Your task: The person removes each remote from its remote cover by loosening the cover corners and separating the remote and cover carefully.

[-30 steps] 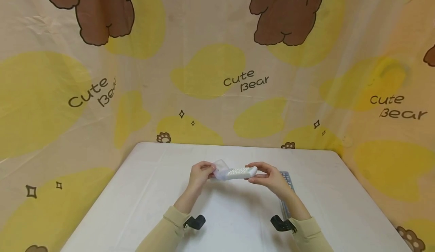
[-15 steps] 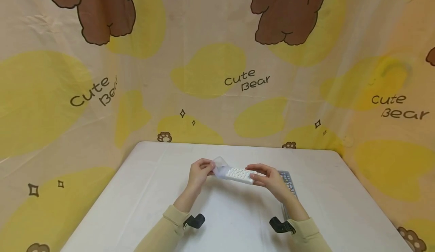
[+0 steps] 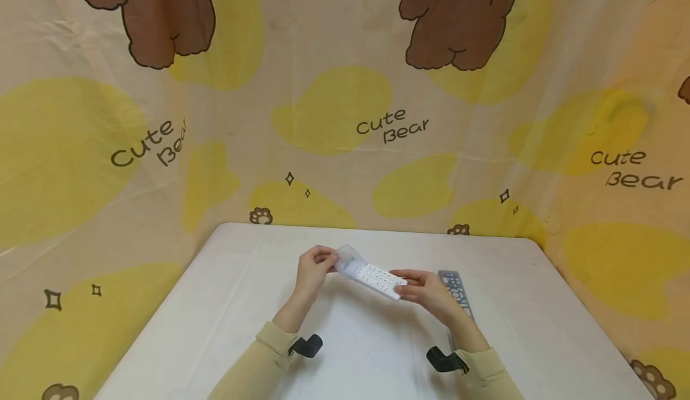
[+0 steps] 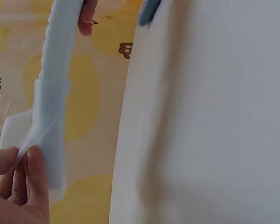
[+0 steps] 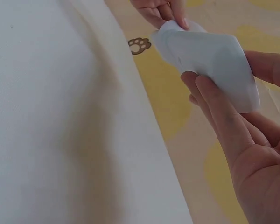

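Observation:
A white remote control (image 3: 381, 280) with rows of buttons is held above the table, its right end lower than its left. Over its left end sits a translucent soft sleeve (image 3: 350, 258), which the left wrist view shows covering the lower part, its flap (image 4: 19, 128) pulled outward. My left hand (image 3: 314, 271) pinches that flap between thumb and fingertips. At the bare end, my right hand (image 3: 430, 295) grips the remote, thumb on one side and fingers on the other; the right wrist view shows its smooth back.
A grey remote control (image 3: 455, 289) lies on the white table (image 3: 242, 316), partly hidden behind my right forearm. Black wrist mounts (image 3: 307, 346) stick inward from both cuffs. A bear-print curtain (image 3: 323, 112) hangs behind the table.
The white remote has turned so its buttons face up more, and its right end has dropped with my right hand. My left hand has risen slightly, still pinching the sleeve.

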`<move>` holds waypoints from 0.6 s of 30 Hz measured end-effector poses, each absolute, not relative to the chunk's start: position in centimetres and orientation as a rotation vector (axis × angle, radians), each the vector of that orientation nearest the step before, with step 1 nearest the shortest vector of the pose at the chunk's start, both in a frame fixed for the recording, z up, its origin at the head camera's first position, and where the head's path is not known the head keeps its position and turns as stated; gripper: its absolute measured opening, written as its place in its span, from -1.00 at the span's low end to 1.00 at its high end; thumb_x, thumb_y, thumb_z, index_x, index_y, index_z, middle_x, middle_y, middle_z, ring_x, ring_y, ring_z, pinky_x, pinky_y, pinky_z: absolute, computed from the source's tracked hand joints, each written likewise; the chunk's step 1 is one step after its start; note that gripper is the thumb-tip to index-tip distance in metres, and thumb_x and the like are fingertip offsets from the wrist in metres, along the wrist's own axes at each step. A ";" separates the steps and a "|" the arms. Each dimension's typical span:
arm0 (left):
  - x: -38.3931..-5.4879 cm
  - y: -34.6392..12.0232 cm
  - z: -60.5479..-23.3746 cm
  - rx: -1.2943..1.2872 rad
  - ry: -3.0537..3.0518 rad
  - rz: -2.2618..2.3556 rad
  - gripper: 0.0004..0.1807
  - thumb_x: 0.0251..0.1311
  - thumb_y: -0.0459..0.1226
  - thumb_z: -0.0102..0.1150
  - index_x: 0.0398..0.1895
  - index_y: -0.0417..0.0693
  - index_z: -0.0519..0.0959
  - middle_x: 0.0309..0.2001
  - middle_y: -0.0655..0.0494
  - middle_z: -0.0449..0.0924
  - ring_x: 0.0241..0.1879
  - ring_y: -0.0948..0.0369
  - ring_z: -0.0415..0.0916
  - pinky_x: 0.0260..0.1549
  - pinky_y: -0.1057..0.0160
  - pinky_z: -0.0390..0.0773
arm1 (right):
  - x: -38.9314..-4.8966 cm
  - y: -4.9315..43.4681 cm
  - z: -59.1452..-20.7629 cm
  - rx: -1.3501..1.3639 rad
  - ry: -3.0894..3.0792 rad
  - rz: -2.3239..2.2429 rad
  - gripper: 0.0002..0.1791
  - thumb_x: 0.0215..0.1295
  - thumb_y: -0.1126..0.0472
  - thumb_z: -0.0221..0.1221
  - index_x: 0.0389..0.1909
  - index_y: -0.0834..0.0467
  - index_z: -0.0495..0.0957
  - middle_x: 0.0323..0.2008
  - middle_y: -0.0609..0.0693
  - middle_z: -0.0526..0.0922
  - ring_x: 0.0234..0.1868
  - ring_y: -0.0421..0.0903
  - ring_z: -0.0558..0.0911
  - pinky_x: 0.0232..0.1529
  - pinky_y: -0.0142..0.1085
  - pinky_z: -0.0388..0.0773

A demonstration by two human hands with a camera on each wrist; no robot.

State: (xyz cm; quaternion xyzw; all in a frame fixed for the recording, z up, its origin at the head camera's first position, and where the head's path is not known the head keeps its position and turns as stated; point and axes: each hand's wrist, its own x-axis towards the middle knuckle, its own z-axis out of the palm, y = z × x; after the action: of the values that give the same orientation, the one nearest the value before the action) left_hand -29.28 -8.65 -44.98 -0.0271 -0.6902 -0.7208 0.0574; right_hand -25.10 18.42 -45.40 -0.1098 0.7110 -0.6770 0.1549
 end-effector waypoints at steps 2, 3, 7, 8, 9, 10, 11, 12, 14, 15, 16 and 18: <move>-29.6 -8.7 -45.3 -0.063 -2.101 -2.159 -0.84 0.14 -0.48 0.19 -0.22 -0.42 0.56 -0.27 -0.29 0.62 -0.35 0.13 0.60 -0.27 0.14 0.68 | -25.1 18.3 -45.6 -0.305 2.028 -1.939 -0.36 0.15 0.28 0.29 0.22 0.42 0.34 0.04 0.20 0.61 -0.07 -0.14 0.63 -0.04 -0.31 0.61; -29.7 -8.7 -45.4 -0.053 -2.104 -2.144 -0.85 0.14 -0.47 0.20 -0.23 -0.40 0.57 -0.28 -0.28 0.63 -0.36 0.14 0.60 -0.28 0.16 0.68 | -25.0 18.3 -45.7 -0.299 2.026 -1.939 -0.37 0.14 0.28 0.29 0.22 0.43 0.34 0.04 0.20 0.60 -0.07 -0.14 0.63 -0.04 -0.31 0.61; -30.0 -8.7 -45.7 -0.011 -2.117 -2.070 -0.86 0.15 -0.44 0.22 -0.24 -0.35 0.59 -0.31 -0.21 0.64 -0.40 0.21 0.59 -0.34 0.24 0.68 | -24.9 18.0 -45.9 -0.284 2.016 -1.958 -0.36 0.12 0.30 0.30 0.21 0.44 0.35 0.04 0.22 0.60 -0.07 -0.13 0.64 -0.04 -0.29 0.62; -30.0 -8.8 -45.8 -0.004 -2.118 -2.059 -0.87 0.15 -0.43 0.22 -0.25 -0.35 0.59 -0.31 -0.21 0.64 -0.40 0.21 0.58 -0.35 0.25 0.68 | -24.8 18.0 -45.9 -0.278 2.016 -1.963 -0.36 0.11 0.30 0.31 0.21 0.44 0.35 0.04 0.22 0.60 -0.07 -0.13 0.64 -0.04 -0.29 0.62; -30.0 -8.8 -45.8 -0.002 -2.119 -2.048 -0.87 0.15 -0.43 0.22 -0.25 -0.35 0.59 -0.31 -0.21 0.64 -0.41 0.21 0.58 -0.36 0.26 0.68 | -24.8 17.9 -45.9 -0.272 2.017 -1.967 -0.35 0.11 0.30 0.31 0.21 0.44 0.35 0.04 0.21 0.60 -0.07 -0.13 0.64 -0.04 -0.29 0.62; -30.1 -8.9 -45.7 -0.006 -2.118 -2.043 -0.86 0.15 -0.43 0.23 -0.25 -0.34 0.59 -0.31 -0.21 0.64 -0.42 0.21 0.58 -0.36 0.27 0.68 | -24.7 17.9 -45.9 -0.269 2.018 -1.971 -0.35 0.10 0.30 0.31 0.21 0.44 0.35 0.04 0.21 0.61 -0.07 -0.13 0.64 -0.04 -0.29 0.62; -30.1 -8.9 -45.7 -0.008 -2.115 -2.049 -0.86 0.14 -0.42 0.23 -0.25 -0.35 0.59 -0.31 -0.21 0.64 -0.41 0.20 0.59 -0.36 0.26 0.68 | -24.6 17.8 -45.9 -0.263 2.020 -1.974 -0.35 0.10 0.30 0.32 0.21 0.43 0.35 0.03 0.21 0.61 -0.07 -0.14 0.64 -0.04 -0.29 0.62; -29.9 -9.0 -45.3 -0.008 -2.121 -2.053 -0.85 0.14 -0.44 0.22 -0.24 -0.37 0.58 -0.30 -0.24 0.64 -0.40 0.16 0.60 -0.34 0.23 0.69 | -24.6 17.8 -45.9 -0.263 2.023 -1.974 -0.35 0.09 0.30 0.32 0.21 0.43 0.36 0.04 0.21 0.61 -0.07 -0.13 0.64 -0.04 -0.30 0.62; -29.7 -9.1 -44.8 -0.008 -2.134 -2.058 -0.85 0.14 -0.46 0.21 -0.23 -0.40 0.57 -0.29 -0.28 0.63 -0.39 0.11 0.61 -0.32 0.19 0.69 | -24.4 17.7 -45.8 -0.256 2.035 -1.976 -0.35 0.09 0.29 0.32 0.21 0.41 0.37 0.04 0.21 0.60 -0.07 -0.13 0.64 -0.05 -0.31 0.62; -29.7 -9.2 -44.7 -0.012 -2.133 -2.067 -0.84 0.15 -0.46 0.20 -0.22 -0.41 0.57 -0.28 -0.29 0.63 -0.38 0.11 0.61 -0.32 0.17 0.69 | -24.4 17.7 -45.8 -0.255 2.038 -1.978 -0.36 0.10 0.30 0.32 0.21 0.41 0.37 0.05 0.21 0.60 -0.06 -0.13 0.64 -0.05 -0.31 0.62; -29.7 -9.2 -44.6 -0.009 -2.133 -2.077 -0.84 0.15 -0.46 0.20 -0.22 -0.41 0.57 -0.27 -0.29 0.63 -0.38 0.11 0.61 -0.31 0.17 0.69 | -24.4 17.6 -45.8 -0.259 2.043 -1.978 -0.36 0.10 0.30 0.31 0.21 0.41 0.37 0.05 0.21 0.60 -0.06 -0.13 0.64 -0.06 -0.32 0.62; -29.8 -9.3 -44.6 0.006 -2.136 -2.079 -0.84 0.15 -0.47 0.19 -0.21 -0.41 0.57 -0.27 -0.29 0.63 -0.40 0.12 0.61 -0.32 0.18 0.69 | -24.3 17.6 -45.8 -0.261 2.051 -1.976 -0.37 0.11 0.29 0.31 0.21 0.39 0.38 0.07 0.21 0.59 -0.05 -0.12 0.64 -0.06 -0.32 0.62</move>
State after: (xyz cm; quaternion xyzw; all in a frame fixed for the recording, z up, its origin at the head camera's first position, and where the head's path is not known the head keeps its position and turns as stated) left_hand -29.79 -9.25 -44.58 0.0022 -0.7144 -0.6951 0.0805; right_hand -24.29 17.61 -45.76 -0.0904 0.7100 -0.6840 0.1405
